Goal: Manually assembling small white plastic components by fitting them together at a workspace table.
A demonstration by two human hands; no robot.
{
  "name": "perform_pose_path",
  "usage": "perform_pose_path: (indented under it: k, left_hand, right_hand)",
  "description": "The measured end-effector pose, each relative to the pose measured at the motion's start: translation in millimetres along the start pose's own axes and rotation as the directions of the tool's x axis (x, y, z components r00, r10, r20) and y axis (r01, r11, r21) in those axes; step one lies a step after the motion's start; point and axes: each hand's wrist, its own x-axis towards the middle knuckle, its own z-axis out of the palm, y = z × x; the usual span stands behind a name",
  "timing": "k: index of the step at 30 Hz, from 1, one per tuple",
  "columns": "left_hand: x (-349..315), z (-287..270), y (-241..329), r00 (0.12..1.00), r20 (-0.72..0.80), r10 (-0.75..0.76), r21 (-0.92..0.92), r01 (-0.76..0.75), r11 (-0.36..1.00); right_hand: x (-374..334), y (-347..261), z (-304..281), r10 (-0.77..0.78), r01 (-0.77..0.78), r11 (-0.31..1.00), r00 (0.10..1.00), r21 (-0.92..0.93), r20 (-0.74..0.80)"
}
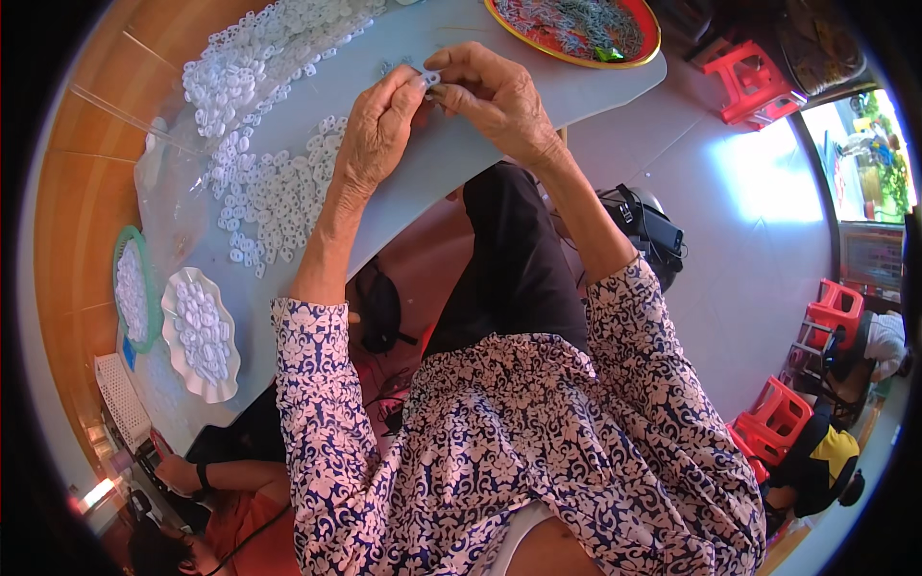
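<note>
The person's L hand, at approx 12 o'clock and a touch toward 11, is clamped by thumb & fingertips on a small white oval plastic piece w/ a hole. That piece sits at 12, raised over the pale grey smooth-topped table, right where the two hands meet. R hand, 12 toward 1, has thumb & bent fingers pinched on the piece's R side; can't tell if another bit is hidden betw. the tips.

Rest, L to R: green plastic basket full of white pieces at 9; white scalloped-rim dish, also loaded, just under 9; big heap of white plastic pieces betw. 10 & 11; loose spread of similar white pieces approx 10; few tiny grey bits by the L fingertips, betw. 11 & 12; round red tray w/ yellow rim, holding grey bits, approx 1.

To do it well, prob. best: L grips piece by its edge, hole uncovered, & acts as the steady side; R does the fine moves w/ light pressure. Wrists close tog. should help steadiness. Small smooth plastic could slip if squeezed off-centre, so work low over the table.
</note>
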Motion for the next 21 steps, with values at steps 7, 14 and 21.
perform_pose_path:
  k: [7,14,21]
  left_hand:
    - [1.3,0.6,-1.9,0.999,-0.035,0.005,0.003,-0.005,1.000]
    - [1.2,1.3,-2.6,0.999,-0.016,0.027,0.009,-0.027,1.000]
    - [-0.2,3.3,0.9,0.997,-0.078,-0.009,-0.034,0.006,0.999]
  right_hand:
    - [-1.6,-3.4,-0.1,0.011,-0.011,1.000,1.000,-0.015,0.020]
    - [-2.9,-4.2,0.3,0.024,-0.024,1.000,1.000,0.012,0.007]
    - [-2.0,-4.4,-0.7,0.034,-0.034,0.999,0.999,0.004,0.001]
